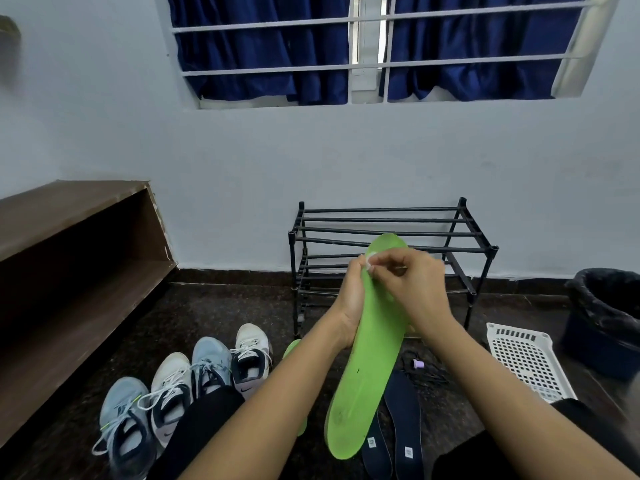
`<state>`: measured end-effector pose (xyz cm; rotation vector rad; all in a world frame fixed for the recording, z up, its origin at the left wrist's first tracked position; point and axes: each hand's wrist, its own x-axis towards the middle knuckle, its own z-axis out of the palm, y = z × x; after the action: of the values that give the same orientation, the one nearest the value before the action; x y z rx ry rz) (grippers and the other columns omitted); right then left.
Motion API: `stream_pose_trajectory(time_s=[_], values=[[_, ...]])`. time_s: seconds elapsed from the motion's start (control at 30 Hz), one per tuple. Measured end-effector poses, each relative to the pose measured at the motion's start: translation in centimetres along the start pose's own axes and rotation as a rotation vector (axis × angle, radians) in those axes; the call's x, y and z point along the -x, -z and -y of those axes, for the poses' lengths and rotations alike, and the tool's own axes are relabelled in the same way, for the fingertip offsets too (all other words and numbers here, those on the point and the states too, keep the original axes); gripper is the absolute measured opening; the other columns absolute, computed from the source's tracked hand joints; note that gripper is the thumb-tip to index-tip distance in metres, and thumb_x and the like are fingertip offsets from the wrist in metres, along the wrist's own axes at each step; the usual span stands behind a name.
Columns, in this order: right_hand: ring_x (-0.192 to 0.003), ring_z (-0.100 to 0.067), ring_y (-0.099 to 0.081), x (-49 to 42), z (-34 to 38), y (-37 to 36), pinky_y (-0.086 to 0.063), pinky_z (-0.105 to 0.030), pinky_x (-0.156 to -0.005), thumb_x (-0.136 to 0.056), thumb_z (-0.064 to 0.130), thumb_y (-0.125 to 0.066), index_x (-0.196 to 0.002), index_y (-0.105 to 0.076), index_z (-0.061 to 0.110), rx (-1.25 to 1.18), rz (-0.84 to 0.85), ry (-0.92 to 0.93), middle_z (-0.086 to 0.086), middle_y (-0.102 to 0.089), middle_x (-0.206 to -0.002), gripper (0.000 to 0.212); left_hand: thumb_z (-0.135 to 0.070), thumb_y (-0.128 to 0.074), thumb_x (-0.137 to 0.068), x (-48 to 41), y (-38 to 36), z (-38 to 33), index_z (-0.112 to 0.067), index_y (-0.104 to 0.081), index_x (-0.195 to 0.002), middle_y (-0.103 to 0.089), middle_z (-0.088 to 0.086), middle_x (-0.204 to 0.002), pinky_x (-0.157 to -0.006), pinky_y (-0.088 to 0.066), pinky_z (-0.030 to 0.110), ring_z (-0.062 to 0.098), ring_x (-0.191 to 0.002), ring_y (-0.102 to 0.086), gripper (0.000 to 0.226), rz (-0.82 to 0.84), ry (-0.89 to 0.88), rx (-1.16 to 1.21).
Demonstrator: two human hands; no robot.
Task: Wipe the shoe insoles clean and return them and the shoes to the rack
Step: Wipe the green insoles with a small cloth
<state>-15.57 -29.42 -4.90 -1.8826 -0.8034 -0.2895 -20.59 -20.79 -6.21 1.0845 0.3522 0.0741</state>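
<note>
In front of the black shoe rack (pixel 381 220), a green insole (pixel 367 368) is held up lengthwise, its toe end overlapping the rack's upper bars. The left hand (pixel 349 299) has its grip clamped around the insole's left edge. The right hand (pixel 412 282) has its grip pinched on a small white wad (pixel 372 255), which is pressed against the insole near the toe. Two navy insoles (pixel 403 410) lie on the floor before the rack. A second green insole (pixel 291 348) shows partly behind the left forearm. Four shoes (pixel 194 372) stand in a row left of the rack. A white basket (pixel 526 358) and a lined bin (pixel 606 313) sit to its right.
</note>
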Motion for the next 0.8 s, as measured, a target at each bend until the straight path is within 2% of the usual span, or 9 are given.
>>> stream_pose_trajectory(time_s=[0.1, 0.2, 0.27, 0.3, 0.37, 0.47, 0.57, 0.7, 0.8], values=[[-0.070, 0.004, -0.060, -1.5, -1.1, 1.4, -0.039, 0.001, -0.068, -0.079, 0.012, -0.073, -0.083, -0.076, 0.018, 0.021, -0.104, -0.039, 0.007, -0.071, -0.077, 0.008, -0.055, -0.022, -0.097, 0.5, -1.1, 0.6, -0.011, -0.072, -0.082, -0.068, 0.015, -0.069, -0.058, -0.053, 0.034, 0.029, -0.058, -0.065, 0.068, 0.134, 0.051, -0.070], [-0.074, -0.004, -0.063, -1.8, -1.5, 1.6, -0.043, -0.005, -0.071, -0.080, 0.011, -0.070, -0.083, -0.075, 0.019, 0.035, -0.115, -0.068, 0.008, -0.071, -0.078, 0.010, -0.057, -0.022, -0.095, 0.3, -1.4, 0.8, -0.014, -0.076, -0.074, -0.067, 0.014, -0.070, -0.060, -0.053, 0.034, 0.029, -0.059, -0.064, 0.072, 0.171, 0.062, -0.073], [-0.072, -0.004, -0.063, -1.4, -1.3, 1.2, -0.045, -0.009, -0.073, -0.079, 0.010, -0.070, -0.083, -0.076, 0.020, 0.053, -0.110, -0.067, 0.009, -0.070, -0.077, 0.012, -0.053, -0.022, -0.097, 0.0, -1.4, 0.9, -0.011, -0.073, -0.075, -0.066, 0.011, -0.064, -0.053, -0.053, 0.032, 0.025, -0.054, -0.064, 0.069, 0.135, 0.045, -0.043], [-0.071, -0.002, -0.062, -1.0, -1.1, 0.9, -0.044, -0.007, -0.072, -0.078, 0.009, -0.071, -0.083, -0.076, 0.019, 0.054, -0.084, -0.068, 0.010, -0.069, -0.076, 0.012, -0.051, -0.022, -0.098, -0.3, -1.1, 0.9, -0.011, -0.069, -0.079, -0.066, 0.009, -0.062, -0.050, -0.053, 0.028, 0.023, -0.053, -0.063, 0.065, 0.091, 0.028, -0.023], [-0.065, 0.007, -0.059, 0.2, -0.6, 0.1, -0.040, 0.000, -0.068, -0.077, 0.007, -0.073, -0.083, -0.076, 0.019, 0.028, 0.020, -0.073, 0.013, -0.067, -0.072, 0.014, -0.053, -0.021, -0.098, -0.6, -0.4, 0.6, -0.010, -0.067, -0.085, -0.066, 0.009, -0.065, -0.053, -0.051, 0.025, 0.022, -0.059, -0.064, 0.064, -0.005, -0.010, 0.002], [-0.064, 0.009, -0.060, 2.2, 0.0, -0.8, -0.042, -0.001, -0.064, -0.076, 0.006, -0.074, -0.082, -0.076, 0.019, -0.035, 0.127, -0.065, 0.015, -0.066, -0.069, 0.014, -0.057, -0.025, -0.095, -0.7, 0.9, -0.4, -0.011, -0.068, -0.072, -0.066, 0.007, -0.063, -0.054, -0.047, 0.022, 0.020, -0.056, -0.063, 0.067, -0.074, -0.039, 0.038], [-0.070, 0.005, -0.061, 2.9, 0.2, -0.9, -0.041, -0.002, -0.063, -0.076, 0.007, -0.075, -0.081, -0.076, 0.019, -0.080, 0.138, -0.065, 0.014, -0.068, -0.070, 0.013, -0.056, -0.030, -0.093, -0.6, 1.4, -0.7, -0.013, -0.070, -0.058, -0.064, 0.005, -0.061, -0.055, -0.046, 0.023, 0.018, -0.053, -0.061, 0.069, -0.042, -0.031, 0.082], [-0.068, 0.011, -0.060, 2.5, -0.4, -0.4, -0.039, 0.001, -0.062, -0.074, 0.007, -0.077, -0.080, -0.076, 0.018, -0.008, 0.125, -0.042, 0.016, -0.065, -0.068, 0.012, -0.054, -0.027, -0.096, -0.4, 0.9, 0.2, -0.011, -0.070, -0.081, -0.068, 0.008, -0.069, -0.059, -0.049, 0.026, 0.021, -0.061, -0.064, 0.063, -0.018, 0.001, 0.048], [-0.065, 0.006, -0.060, 0.9, -1.2, 1.1, -0.041, -0.002, -0.067, -0.076, 0.011, -0.077, -0.082, -0.076, 0.018, 0.037, 0.013, -0.051, 0.010, -0.069, -0.073, 0.010, -0.054, -0.022, -0.097, 0.2, -0.3, 1.1, -0.011, -0.066, -0.092, -0.067, 0.011, -0.070, -0.058, -0.052, 0.030, 0.024, -0.060, -0.064, 0.062, 0.084, 0.041, -0.026]])
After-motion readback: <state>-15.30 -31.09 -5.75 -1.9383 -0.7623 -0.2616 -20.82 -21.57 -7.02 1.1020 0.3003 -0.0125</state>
